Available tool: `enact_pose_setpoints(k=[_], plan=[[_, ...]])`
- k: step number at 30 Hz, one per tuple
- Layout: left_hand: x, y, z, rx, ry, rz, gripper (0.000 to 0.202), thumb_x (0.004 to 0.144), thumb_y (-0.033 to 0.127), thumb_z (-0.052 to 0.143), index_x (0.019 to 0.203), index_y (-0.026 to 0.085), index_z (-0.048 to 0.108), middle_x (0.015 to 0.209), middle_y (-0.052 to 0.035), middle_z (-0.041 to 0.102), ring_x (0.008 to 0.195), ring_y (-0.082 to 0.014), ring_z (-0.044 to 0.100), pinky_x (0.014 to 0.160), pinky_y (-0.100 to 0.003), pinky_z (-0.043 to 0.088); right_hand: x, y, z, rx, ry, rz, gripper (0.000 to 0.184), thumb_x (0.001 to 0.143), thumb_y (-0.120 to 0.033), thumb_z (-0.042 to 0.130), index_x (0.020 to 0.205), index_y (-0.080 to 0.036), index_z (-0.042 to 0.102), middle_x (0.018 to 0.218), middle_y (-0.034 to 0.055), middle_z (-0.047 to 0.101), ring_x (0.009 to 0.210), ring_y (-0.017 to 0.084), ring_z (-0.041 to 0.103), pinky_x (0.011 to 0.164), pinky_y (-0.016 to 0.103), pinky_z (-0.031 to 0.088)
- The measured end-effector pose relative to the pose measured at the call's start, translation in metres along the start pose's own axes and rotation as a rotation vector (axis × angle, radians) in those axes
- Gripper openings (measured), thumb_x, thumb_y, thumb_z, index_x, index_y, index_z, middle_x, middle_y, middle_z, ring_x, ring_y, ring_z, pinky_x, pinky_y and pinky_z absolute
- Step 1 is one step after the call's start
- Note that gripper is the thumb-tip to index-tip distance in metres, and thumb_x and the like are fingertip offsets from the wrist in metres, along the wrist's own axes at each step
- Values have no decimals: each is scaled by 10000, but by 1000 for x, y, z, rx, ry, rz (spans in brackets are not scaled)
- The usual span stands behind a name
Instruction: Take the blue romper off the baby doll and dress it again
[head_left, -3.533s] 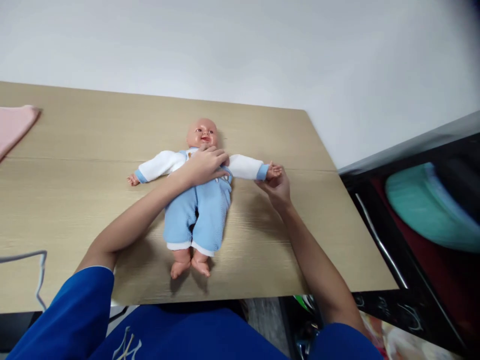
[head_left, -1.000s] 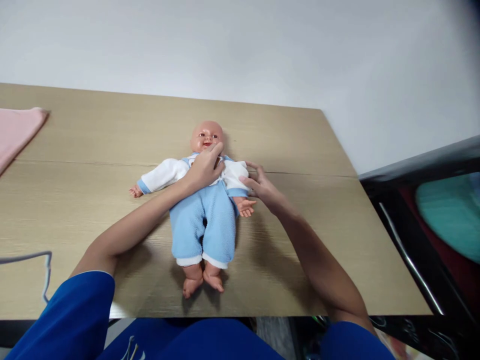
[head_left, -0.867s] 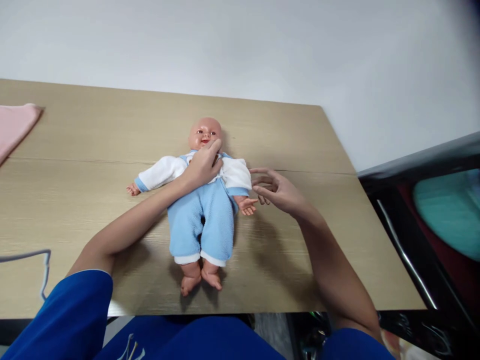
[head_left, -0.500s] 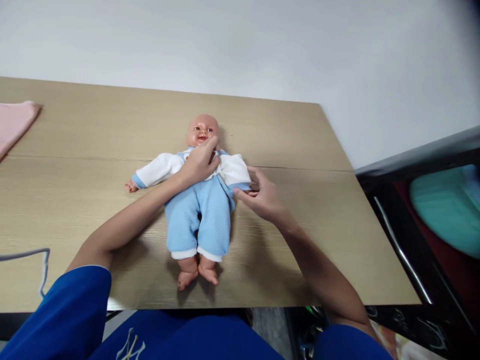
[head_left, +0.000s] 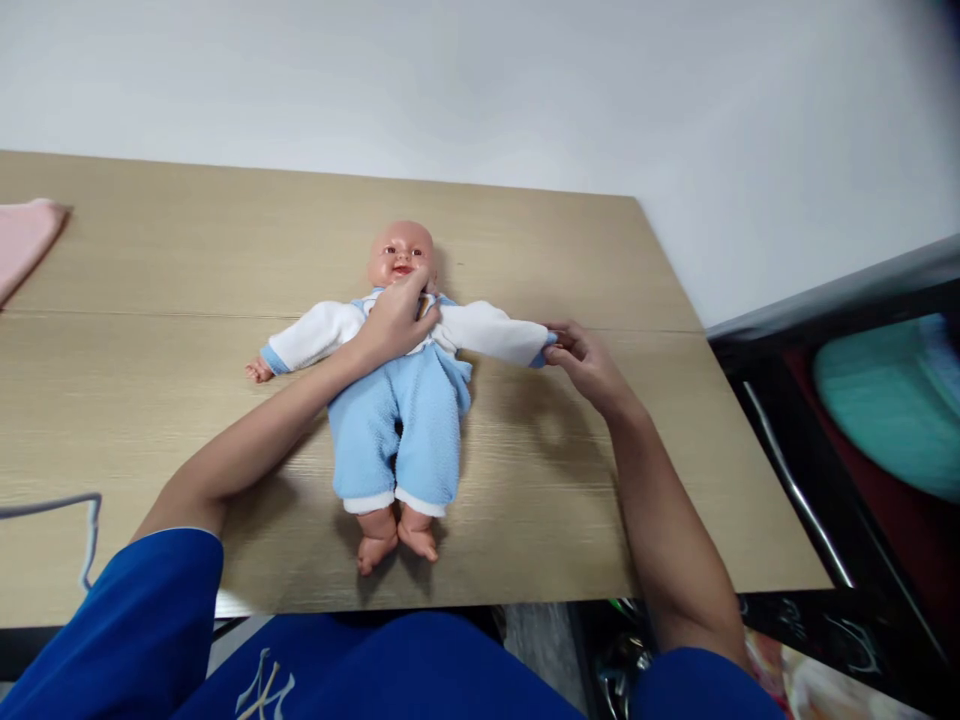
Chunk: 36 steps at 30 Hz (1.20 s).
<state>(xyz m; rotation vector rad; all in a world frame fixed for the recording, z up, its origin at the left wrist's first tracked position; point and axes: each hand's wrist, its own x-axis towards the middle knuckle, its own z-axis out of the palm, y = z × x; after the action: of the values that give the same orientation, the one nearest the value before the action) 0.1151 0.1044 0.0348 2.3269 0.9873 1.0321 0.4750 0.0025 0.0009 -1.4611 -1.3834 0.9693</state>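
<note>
On its back on the table lies a baby doll (head_left: 401,255), dressed in a white top with blue cuffs and light blue trousers (head_left: 397,430). My left hand (head_left: 397,318) is closed at the doll's collar and shoulder, its fingertips near the chin; the cloth under the palm is hidden. My right hand (head_left: 589,365) pinches the blue cuff of the white sleeve (head_left: 495,332) on the right side, which is stretched straight out. The doll's hand at that end is mostly hidden. The other sleeve (head_left: 315,335) rests on the table with a small hand showing.
A pink cloth (head_left: 26,240) lies at the left edge of the wooden table (head_left: 187,240). A grey-white bent rod or cable (head_left: 91,540) is at the lower left. The wall (head_left: 450,90) rises behind. Right of the table are a dark rack with a metal bar and a teal object (head_left: 885,410).
My right hand has moved to the right, drawing the sleeve cuff outward; the sleeve was bunched and is now extended. My left hand stays at the doll's collar.
</note>
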Motion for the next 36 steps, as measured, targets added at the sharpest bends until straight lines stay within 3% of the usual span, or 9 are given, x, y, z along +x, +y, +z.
enact_pose_setpoints(k=[6,11,14,16,18,21,25,30,36], plan=[[-2,5,-3,-55,-39,-2,204,1135,402,608,1199,210,631,1180,-143,807,1088,-282,752,972,-403,568,12,34,19,101,250,56,446,847,-598,902,1144,-303,751,1181,70,824,1068,289,810,1014,515,711],[-7,12,-20,37,-2,84,419,1200,604,513,1265,222,672,1293,-182,769,1275,-355,703,1176,-523,533,1,38,36,-60,366,-32,445,950,-569,783,1276,-283,690,1359,119,791,1025,266,797,947,495,713],[-26,12,-36,66,111,66,479,1215,662,457,1269,246,688,1335,-170,757,1358,-368,666,1246,-566,487,-14,25,47,-355,517,-159,450,985,-519,745,1342,-252,684,1457,177,743,1276,354,741,1098,626,651],[-47,7,-44,79,194,31,491,1209,692,468,1239,255,689,1307,-157,760,1312,-364,674,1212,-575,496,-24,8,59,-547,559,-296,421,1004,-470,738,1354,-239,699,1504,199,713,1457,420,649,1239,741,524],[-71,2,-50,75,259,-20,488,1203,707,483,1194,259,678,1232,-140,761,1208,-346,686,1131,-560,526,-33,-10,74,-572,479,-436,348,1051,-427,697,1350,-249,710,1471,184,731,1466,421,645,1281,739,469],[-107,-5,-55,60,312,-119,481,1199,715,487,1166,262,644,1155,-121,741,1094,-319,664,1037,-531,545,-41,-32,102,-384,190,-575,236,1128,-427,631,1272,-275,740,1287,134,795,1280,357,726,1184,602,551],[-141,-9,-62,46,221,-191,522,1183,748,458,1202,253,622,1152,-125,719,1050,-310,642,1001,-521,545,-34,-37,130,-73,-49,-478,328,1102,-602,712,1034,-282,697,1041,61,736,1034,281,705,1017,470,582],[-153,-18,-68,-1,109,-301,484,1170,704,463,1159,243,610,1157,-117,721,1073,-313,635,1032,-521,529,-9,-23,145,337,-42,-148,619,961,-893,717,905,-308,522,831,-24,505,801,221,534,832,389,567],[-153,-36,-60,-225,148,-427,566,1133,840,485,1078,276,473,985,-31,546,889,-240,524,867,-429,542,-10,-14,154,168,61,-191,587,974,-868,736,982,-300,589,835,-35,556,790,195,541,781,338,547]])
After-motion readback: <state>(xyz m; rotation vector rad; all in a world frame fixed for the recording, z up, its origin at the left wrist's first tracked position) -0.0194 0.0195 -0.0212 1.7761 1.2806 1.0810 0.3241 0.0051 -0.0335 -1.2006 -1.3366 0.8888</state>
